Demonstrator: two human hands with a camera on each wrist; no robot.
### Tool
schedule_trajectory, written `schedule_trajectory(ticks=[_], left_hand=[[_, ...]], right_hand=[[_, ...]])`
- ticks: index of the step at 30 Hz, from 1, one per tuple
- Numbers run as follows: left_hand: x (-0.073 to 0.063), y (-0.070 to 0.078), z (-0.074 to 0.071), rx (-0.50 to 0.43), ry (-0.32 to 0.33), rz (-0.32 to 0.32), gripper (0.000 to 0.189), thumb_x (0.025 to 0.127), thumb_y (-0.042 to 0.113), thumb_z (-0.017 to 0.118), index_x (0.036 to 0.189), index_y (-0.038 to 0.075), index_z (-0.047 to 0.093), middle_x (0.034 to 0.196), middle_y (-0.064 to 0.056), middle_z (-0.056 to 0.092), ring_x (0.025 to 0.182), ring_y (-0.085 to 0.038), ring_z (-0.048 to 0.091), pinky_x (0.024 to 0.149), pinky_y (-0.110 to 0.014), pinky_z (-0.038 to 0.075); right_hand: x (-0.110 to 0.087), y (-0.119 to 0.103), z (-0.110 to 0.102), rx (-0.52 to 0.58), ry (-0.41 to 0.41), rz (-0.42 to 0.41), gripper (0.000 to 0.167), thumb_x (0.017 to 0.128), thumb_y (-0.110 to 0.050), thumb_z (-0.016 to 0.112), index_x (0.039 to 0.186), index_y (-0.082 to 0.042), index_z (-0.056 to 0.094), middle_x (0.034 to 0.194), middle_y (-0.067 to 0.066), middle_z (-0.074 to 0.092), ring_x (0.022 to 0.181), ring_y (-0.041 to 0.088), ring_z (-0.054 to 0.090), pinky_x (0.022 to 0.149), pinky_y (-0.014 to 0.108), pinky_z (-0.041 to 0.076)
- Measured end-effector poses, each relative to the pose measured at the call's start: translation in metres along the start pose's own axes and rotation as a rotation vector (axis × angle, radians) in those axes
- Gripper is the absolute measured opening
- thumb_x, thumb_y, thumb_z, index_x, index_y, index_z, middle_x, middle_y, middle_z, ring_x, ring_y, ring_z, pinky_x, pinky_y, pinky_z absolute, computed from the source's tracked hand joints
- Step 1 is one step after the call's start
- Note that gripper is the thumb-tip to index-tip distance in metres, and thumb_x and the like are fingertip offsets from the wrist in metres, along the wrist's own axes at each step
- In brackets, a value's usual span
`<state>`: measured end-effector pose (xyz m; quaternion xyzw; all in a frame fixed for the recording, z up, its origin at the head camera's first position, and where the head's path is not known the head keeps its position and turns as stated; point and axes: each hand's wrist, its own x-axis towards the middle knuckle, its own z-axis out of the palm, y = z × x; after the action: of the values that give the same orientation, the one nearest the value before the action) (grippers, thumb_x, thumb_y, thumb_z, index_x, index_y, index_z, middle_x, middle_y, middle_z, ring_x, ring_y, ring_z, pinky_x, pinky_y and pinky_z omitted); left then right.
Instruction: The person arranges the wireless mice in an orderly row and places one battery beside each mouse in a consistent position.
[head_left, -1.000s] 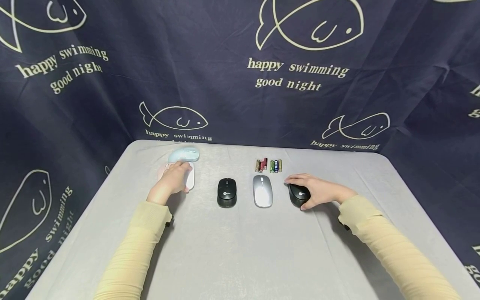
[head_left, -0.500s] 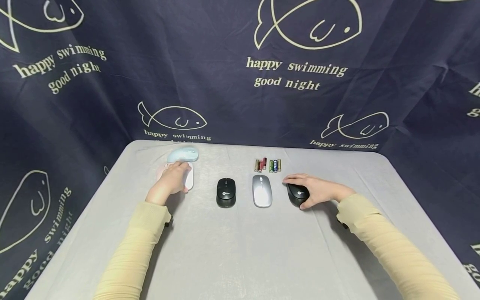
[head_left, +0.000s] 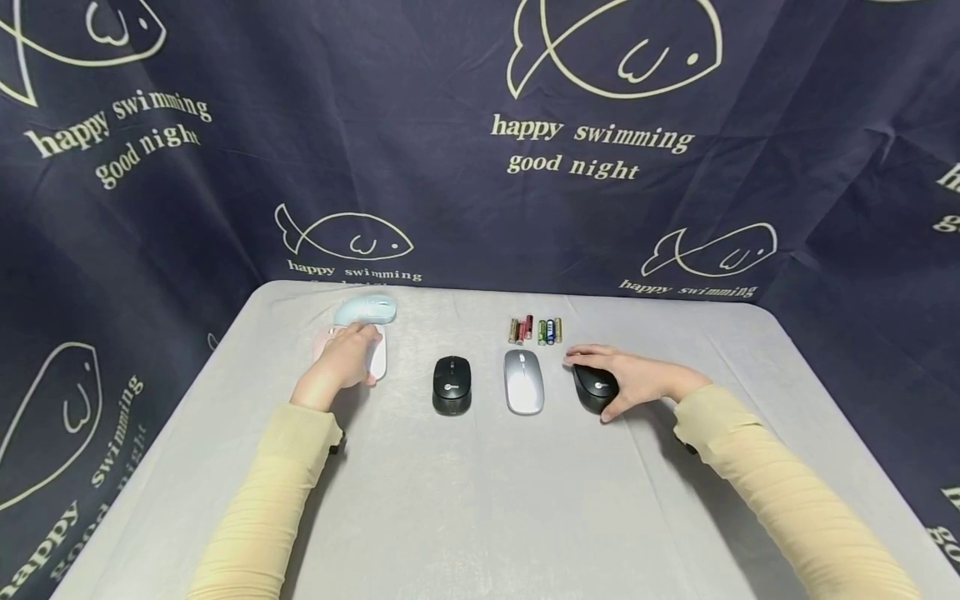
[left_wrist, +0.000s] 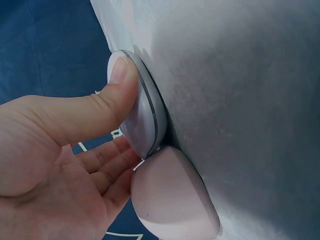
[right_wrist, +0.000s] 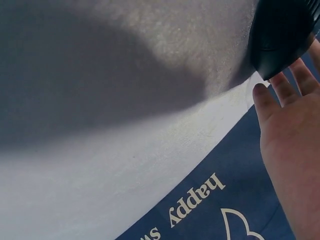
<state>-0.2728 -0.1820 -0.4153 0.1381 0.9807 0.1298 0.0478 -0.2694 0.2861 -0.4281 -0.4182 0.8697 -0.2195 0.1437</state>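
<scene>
My left hand [head_left: 341, 358] grips a white computer mouse [head_left: 380, 357] at the left of the table, partly covering it. In the left wrist view the thumb presses one side of the white mouse, with fingers on the far side. Against it lies a pink mouse [left_wrist: 172, 195], mostly hidden by the hand in the head view. A light blue mouse [head_left: 366, 309] sits just behind. On the right, my right hand [head_left: 633, 379] holds a black mouse [head_left: 596, 388] between thumb and fingers. The right wrist view shows only part of that mouse, at the top corner.
Between the hands lie another black mouse [head_left: 452, 386] and a silver mouse [head_left: 524, 382]. Behind the silver one are two small groups of batteries, reddish-gold [head_left: 521, 330] and green-blue-gold [head_left: 550, 332]. A navy printed curtain [head_left: 480, 225] borders the light grey table [head_left: 480, 500].
The head view has shifted very slightly. My right fingertips reach a little farther left past the black mouse; the left hand keeps its place on the white mouse.
</scene>
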Motion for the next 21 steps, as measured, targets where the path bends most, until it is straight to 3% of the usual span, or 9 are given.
schedule_trajectory(ticks=[11,21], left_hand=[[-0.002,0.001,-0.001,-0.012,-0.004,-0.014,0.075,0.060,0.011,0.085,0.126,-0.001,0.050,0.134,-0.026,0.045,0.123,-0.046,0.041,0.107,-0.057,0.029],[0.000,0.000,0.000,0.011,0.001,0.003,0.073,0.060,0.012,0.086,0.123,0.000,0.050,0.131,-0.026,0.047,0.121,-0.047,0.043,0.104,-0.057,0.032]], right_hand=[[-0.005,-0.010,-0.002,0.033,0.116,0.145,0.097,0.068,-0.034,0.083,0.141,0.007,0.033,0.146,0.025,0.031,0.134,0.042,0.029,0.108,0.057,0.026],[-0.014,-0.013,0.005,-0.007,0.200,0.244,0.097,0.070,-0.038,0.081,0.142,0.004,0.032,0.145,0.024,0.035,0.134,0.040,0.031,0.109,0.055,0.026]])
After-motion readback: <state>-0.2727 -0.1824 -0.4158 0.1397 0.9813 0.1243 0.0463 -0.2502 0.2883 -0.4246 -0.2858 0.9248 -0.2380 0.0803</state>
